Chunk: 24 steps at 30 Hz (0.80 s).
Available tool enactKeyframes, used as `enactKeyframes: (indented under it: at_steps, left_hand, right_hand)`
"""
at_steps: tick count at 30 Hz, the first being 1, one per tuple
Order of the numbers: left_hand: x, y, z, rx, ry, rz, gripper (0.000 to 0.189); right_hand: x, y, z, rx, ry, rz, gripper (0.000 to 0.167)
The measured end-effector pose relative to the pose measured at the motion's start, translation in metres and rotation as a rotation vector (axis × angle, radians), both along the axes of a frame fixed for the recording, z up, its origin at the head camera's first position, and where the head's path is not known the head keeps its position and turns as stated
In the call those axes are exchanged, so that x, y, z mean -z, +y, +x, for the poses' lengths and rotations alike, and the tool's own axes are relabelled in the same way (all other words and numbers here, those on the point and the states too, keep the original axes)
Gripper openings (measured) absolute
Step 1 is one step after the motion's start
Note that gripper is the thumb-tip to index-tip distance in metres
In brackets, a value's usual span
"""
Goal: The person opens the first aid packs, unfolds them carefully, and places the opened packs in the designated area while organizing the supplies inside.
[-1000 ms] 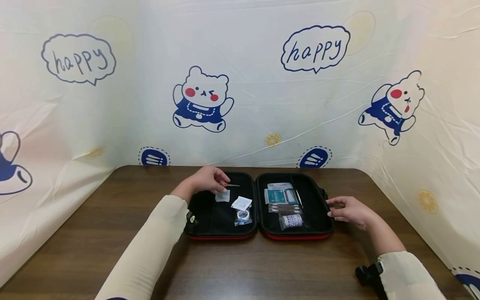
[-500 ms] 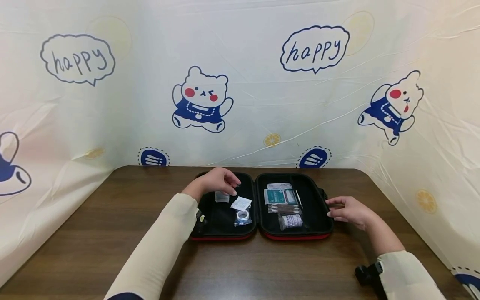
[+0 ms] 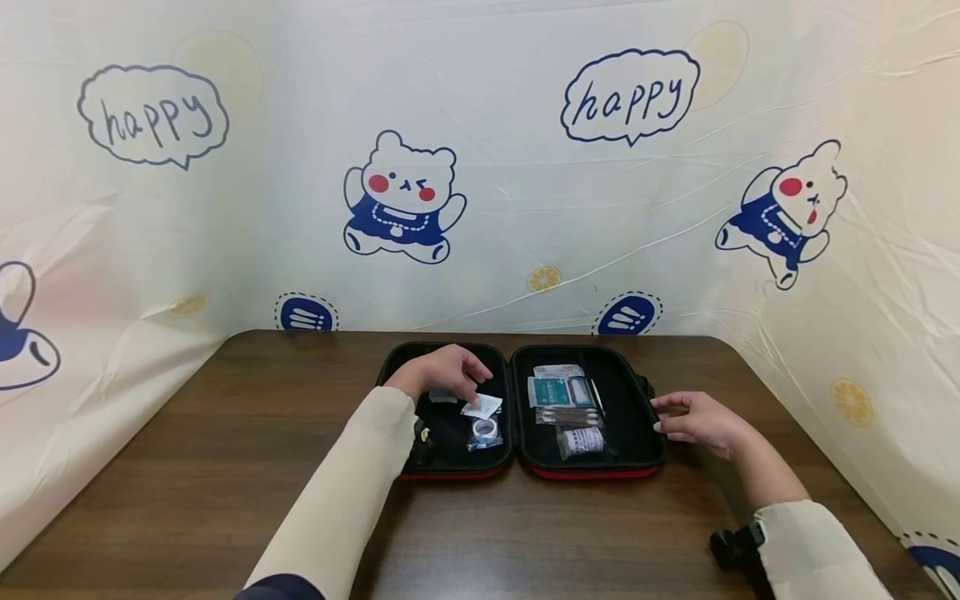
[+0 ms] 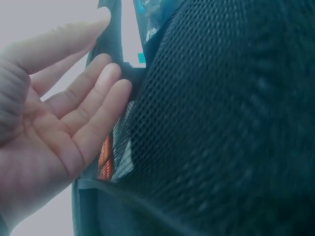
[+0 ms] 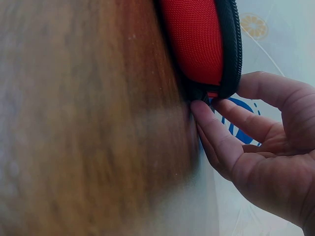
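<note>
An unfolded black-lined zip case [image 3: 630, 425] with a red outside lies on the table. In its left half, my left hand [image 3: 450, 371] hovers with loosely bent fingers over a small white packet [image 3: 486, 406]; no held object shows. Just in front of that packet is a white tape roll in a clear wrapper [image 3: 485, 431]. Another pale packet [image 3: 442, 396] is partly covered by the hand. Orange handles [image 4: 105, 160] show through black mesh in the left wrist view. My right hand [image 3: 697, 425] grips the case's right edge, thumb on the zipped rim and fingers below.
In the case's right half lie a teal-and-white packet [image 3: 551, 392], thin packaged sticks [image 3: 567, 416], a wrapped white roll [image 3: 582, 442] and tweezers-like metal [image 3: 597, 396]. The brown table [image 3: 187, 483] meets a printed cloth backdrop [image 3: 510, 208].
My left hand has moved right and slightly nearer, from the orange-handled pointed tool at the back to above the white packet. My right hand has stayed on the case edge.
</note>
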<state>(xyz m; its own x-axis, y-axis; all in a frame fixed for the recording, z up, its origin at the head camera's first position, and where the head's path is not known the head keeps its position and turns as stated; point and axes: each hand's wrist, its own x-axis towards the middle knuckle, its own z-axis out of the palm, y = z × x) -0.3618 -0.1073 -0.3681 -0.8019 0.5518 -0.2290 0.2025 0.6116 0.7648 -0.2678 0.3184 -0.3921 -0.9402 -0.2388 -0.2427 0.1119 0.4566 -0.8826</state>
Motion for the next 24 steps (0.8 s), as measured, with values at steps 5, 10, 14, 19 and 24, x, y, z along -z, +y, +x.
enactKeyframes:
  at_steps: [5, 10, 14, 19, 24]
  left_hand:
    - [0.0033, 0.0024, -0.0012, 0.035, -0.005, -0.034, 0.047]
    - [0.0047, 0.0026, 0.0002, 0.026, -0.034, -0.013, 0.043]
    - [0.0055, 0.0018, 0.0008, 0.022, -0.024, -0.022, 0.034]
    - [0.0047, 0.0011, 0.0010, 0.025, 0.041, -0.053, 0.019]
    - [0.0028, 0.0001, 0.0016, 0.002, 0.066, -0.079, 0.016]
  right_hand:
    - [0.0008, 0.0007, -0.0006, 0.003, 0.000, 0.005, 0.057]
    - [-0.0001, 0.0005, -0.0003, 0.001, -0.001, 0.005, 0.057]
    - [-0.0010, 0.0002, 0.0002, -0.002, -0.002, 0.002, 0.056]
    - [-0.0004, 0.0008, 0.0002, -0.001, -0.001, 0.002, 0.056]
    - [0.0000, 0.0010, 0.0001, -0.002, -0.002, 0.003, 0.057]
